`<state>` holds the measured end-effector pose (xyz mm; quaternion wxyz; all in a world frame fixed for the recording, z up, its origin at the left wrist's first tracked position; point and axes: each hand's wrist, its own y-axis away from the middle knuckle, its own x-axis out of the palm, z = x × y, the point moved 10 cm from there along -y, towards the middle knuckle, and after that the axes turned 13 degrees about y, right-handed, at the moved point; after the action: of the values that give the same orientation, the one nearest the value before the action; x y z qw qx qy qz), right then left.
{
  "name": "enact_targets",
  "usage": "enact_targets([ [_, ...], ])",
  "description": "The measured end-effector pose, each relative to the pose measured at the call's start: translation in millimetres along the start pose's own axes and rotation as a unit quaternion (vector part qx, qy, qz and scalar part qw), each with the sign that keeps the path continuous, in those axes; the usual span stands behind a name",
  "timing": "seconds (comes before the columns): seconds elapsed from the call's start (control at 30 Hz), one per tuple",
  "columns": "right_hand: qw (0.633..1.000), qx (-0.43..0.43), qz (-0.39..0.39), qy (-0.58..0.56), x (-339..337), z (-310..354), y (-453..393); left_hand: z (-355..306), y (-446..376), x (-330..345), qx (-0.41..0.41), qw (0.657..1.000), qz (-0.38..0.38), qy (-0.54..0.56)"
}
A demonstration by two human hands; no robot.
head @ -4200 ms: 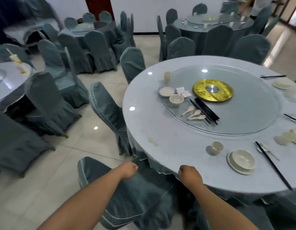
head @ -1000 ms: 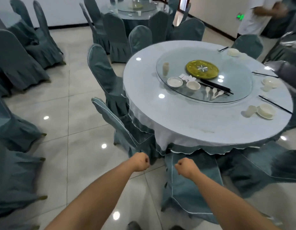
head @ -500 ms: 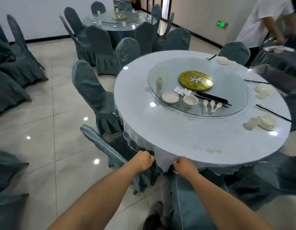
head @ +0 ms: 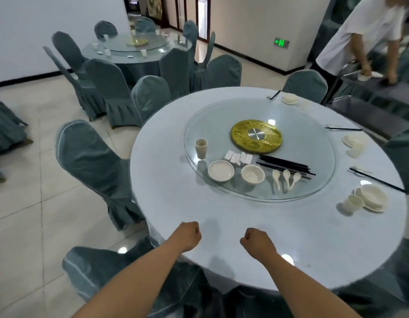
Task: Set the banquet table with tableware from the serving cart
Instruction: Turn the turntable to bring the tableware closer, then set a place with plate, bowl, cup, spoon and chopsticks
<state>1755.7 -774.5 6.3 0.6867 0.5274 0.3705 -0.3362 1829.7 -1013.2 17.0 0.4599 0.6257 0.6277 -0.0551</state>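
On the right of the tabletop (head: 176, 203), some places are set; the near side is bare.
Bowls (head: 252, 174), spoons (head: 286, 177) and chopsticks (head: 288, 166) wait on the glass turntable (head: 313, 157). Left hand (head: 187, 236) and right hand (head: 256, 244) have fingers curled together, holding nothing.

I can read no words or numbers anywhere. The only sign is a green lit exit pictogram (head: 281, 43) on the beige wall, beyond the round grey-clothed banquet table (head: 176, 203).
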Motion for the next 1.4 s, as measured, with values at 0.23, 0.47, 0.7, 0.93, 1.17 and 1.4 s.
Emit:
enact_targets([
  [0.23, 0.998, 0.055, 0.002, -0.024, -30, -10, -82, -49, -124, -54, 0.043, 0.998, -0.012, -0.042],
  [0.47, 0.996, 0.082, -0.019, -0.022, -84, -2, -169, -99, -238, -150, 0.086, 0.993, -0.078, 0.007],
  [0.7, 0.995, 0.088, -0.036, -0.019, -114, 20, -230, -106, -338, -215, 0.047, 0.993, -0.11, 0.0],
  [0.93, 0.995, 0.076, -0.067, -0.028, -133, 30, -273, -103, -401, -205, -0.003, 0.995, -0.05, -0.084],
  [1.17, 0.993, 0.078, -0.086, -0.036, -133, 26, -299, -108, -425, -201, 0.014, 0.986, -0.051, -0.156],
  [1.4, 0.993, 0.072, -0.09, -0.033, -133, 18, -300, -112, -424, -205, 0.003, 0.988, -0.042, -0.15],
])
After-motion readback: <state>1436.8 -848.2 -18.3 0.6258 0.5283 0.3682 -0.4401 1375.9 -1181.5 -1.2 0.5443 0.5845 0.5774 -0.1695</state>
